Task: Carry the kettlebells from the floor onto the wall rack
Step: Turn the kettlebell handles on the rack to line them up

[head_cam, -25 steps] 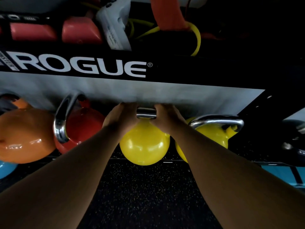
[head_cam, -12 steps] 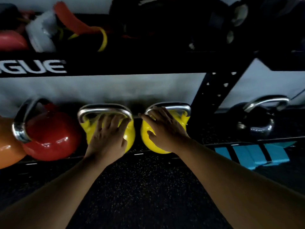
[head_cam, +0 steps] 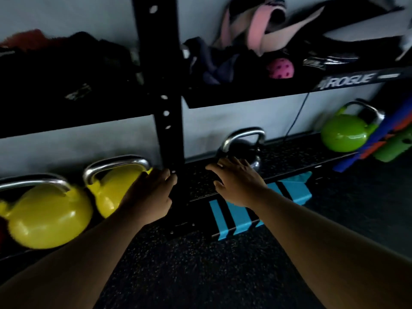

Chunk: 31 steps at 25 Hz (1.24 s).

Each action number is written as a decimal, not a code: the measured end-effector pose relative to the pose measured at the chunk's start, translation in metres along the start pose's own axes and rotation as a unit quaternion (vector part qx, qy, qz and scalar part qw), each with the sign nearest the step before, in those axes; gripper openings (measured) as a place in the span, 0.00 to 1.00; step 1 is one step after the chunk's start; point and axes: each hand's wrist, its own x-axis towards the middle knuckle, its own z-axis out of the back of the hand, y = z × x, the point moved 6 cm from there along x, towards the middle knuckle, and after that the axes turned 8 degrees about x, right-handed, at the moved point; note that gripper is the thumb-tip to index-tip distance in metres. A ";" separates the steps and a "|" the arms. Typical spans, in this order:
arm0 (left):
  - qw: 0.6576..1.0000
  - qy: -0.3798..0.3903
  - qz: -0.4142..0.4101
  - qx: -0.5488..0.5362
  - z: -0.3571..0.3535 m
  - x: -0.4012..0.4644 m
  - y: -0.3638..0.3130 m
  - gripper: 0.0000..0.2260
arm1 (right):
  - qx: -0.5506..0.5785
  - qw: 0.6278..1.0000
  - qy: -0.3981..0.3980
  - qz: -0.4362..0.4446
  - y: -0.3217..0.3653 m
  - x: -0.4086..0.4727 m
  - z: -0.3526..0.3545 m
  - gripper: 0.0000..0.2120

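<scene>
Two yellow kettlebells stand side by side on the low shelf of the black rack (head_cam: pixel 289 157): one at far left (head_cam: pixel 46 215), the other (head_cam: pixel 111 190) just right of it. My left hand (head_cam: pixel 151 195) hovers empty beside the right yellow kettlebell, its fingertips at the rack's upright post (head_cam: pixel 165 85). My right hand (head_cam: pixel 236 181) is spread flat over the shelf, just in front of a black kettlebell (head_cam: pixel 243 150) with a chrome handle. A green kettlebell (head_cam: pixel 343 134) sits further right on the shelf.
The upper shelf holds dark bags, pink and white bands (head_cam: pixel 256 30) and a pink holed ball (head_cam: pixel 281 68). A blue and black striped pad (head_cam: pixel 240 212) lies under the shelf. Blue, orange and green foam items (head_cam: pixel 388 143) lean at the far right. Dark speckled rubber floor (head_cam: pixel 200 275) lies below.
The view has swung right along the rack. Both hands left the two yellow kettlebells and moved right, the right hand now by the black kettlebell.
</scene>
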 end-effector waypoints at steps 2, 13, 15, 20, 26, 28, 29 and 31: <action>0.999 -0.021 -0.015 -0.018 0.011 0.028 -0.031 0.16 | -0.003 1.000 -0.008 -0.029 -0.039 -0.011 0.010 0.22; 0.992 -0.070 0.052 -0.093 0.002 0.207 -0.083 0.19 | 0.030 0.986 -0.027 -0.161 -0.210 0.042 0.008 0.19; 0.982 -0.061 0.102 -0.143 -0.004 0.232 -0.079 0.21 | 0.060 0.980 -0.034 -0.188 -0.229 0.063 0.003 0.21; 0.927 -0.029 0.188 -0.322 -0.035 0.272 -0.099 0.21 | 0.113 0.977 0.005 -0.180 -0.253 0.110 -0.021 0.28; 0.841 -0.035 0.293 -0.452 -0.060 0.279 -0.131 0.15 | 0.172 0.976 0.028 -0.128 -0.266 0.124 -0.034 0.25; 0.819 -0.024 0.303 -0.486 -0.060 0.285 -0.118 0.16 | 0.187 0.969 0.003 -0.160 -0.262 0.125 -0.033 0.28; 0.804 -0.009 0.296 -0.515 -0.064 0.289 -0.111 0.18 | 0.189 0.966 -0.013 -0.174 -0.260 0.123 -0.033 0.30; 0.776 -0.021 0.312 -0.547 -0.065 0.292 -0.108 0.25 | 0.191 0.967 -0.022 -0.168 -0.259 0.120 -0.033 0.31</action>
